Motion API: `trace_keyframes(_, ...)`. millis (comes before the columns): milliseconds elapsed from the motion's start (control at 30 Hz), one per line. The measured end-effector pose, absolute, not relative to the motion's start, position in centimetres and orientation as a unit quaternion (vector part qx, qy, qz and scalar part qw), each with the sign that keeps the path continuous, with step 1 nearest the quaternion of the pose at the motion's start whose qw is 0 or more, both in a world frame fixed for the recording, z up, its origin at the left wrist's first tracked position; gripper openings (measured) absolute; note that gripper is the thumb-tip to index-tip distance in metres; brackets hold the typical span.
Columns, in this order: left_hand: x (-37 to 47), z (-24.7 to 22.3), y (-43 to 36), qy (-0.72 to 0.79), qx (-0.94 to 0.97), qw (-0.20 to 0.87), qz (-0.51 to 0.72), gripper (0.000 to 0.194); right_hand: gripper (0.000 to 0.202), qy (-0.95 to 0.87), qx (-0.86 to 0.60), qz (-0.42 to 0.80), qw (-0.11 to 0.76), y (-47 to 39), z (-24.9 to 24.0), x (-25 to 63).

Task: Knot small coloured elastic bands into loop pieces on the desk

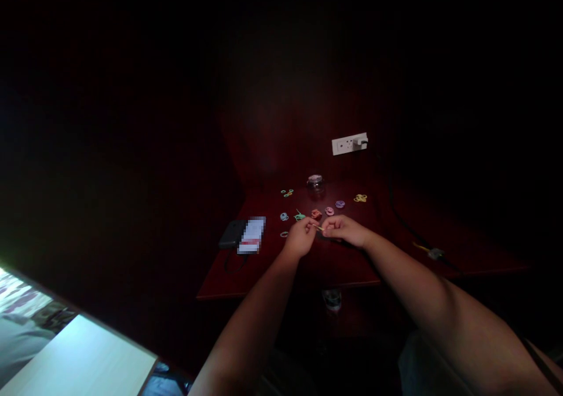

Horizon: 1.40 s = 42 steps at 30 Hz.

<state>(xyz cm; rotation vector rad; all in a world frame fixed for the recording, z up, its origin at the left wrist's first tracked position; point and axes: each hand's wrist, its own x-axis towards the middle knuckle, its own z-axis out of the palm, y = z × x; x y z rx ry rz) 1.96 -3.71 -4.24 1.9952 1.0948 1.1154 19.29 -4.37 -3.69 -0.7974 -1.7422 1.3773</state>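
Between my two hands a small yellowish elastic band is pinched above the dark red table. My left hand has its thumb and fingertips closed on the band's left end. From the other side, my right hand grips the right end in a pinch. Just beyond them lie small bunches of elastic bands: blue, green, orange, pink and purple. A yellow bunch sits farther right. One loose greenish band lies left of my left hand.
A clear lidded jar stands at the back, with several loose bands to its left. On the left are a lit phone and a black case-like object. A socket with a plug is on the wall; a cable runs right.
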Motion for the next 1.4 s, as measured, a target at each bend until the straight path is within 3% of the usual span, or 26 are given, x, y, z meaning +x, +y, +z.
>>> trace_keyframes(167,1.4,-3.5,-4.0,0.331,0.741,0.429,0.398,0.022,0.027,-0.641,-0.267,0.605,0.39,-5.0,-3.1,19.6)
trace_keyframes(333,0.9,-3.2,-4.1,0.271,0.649,0.62,0.348,0.022,0.019,-0.583,-0.199,0.72,0.321,-5.9,-2.9,19.9)
trace_keyframes(433,0.7,-3.1,-4.1,0.247,0.609,0.678,0.328,0.02,0.019,-0.562,-0.181,0.753,0.29,-5.9,-2.9,20.1)
trace_keyframes(700,0.8,-3.5,-3.8,0.255,0.604,0.667,0.353,0.015,0.015,-0.546,-0.196,0.76,0.292,-5.5,-3.1,20.1)
trace_keyframes(1033,0.7,-3.4,-3.5,0.272,0.708,0.585,0.289,0.027,0.014,-0.529,-0.218,0.758,0.313,-5.2,-3.6,19.9)
trace_keyframes(1400,-0.2,-3.4,-2.2,0.296,0.679,0.622,0.253,0.037,0.019,-0.501,-0.195,0.819,0.201,-2.6,-4.1,20.3)
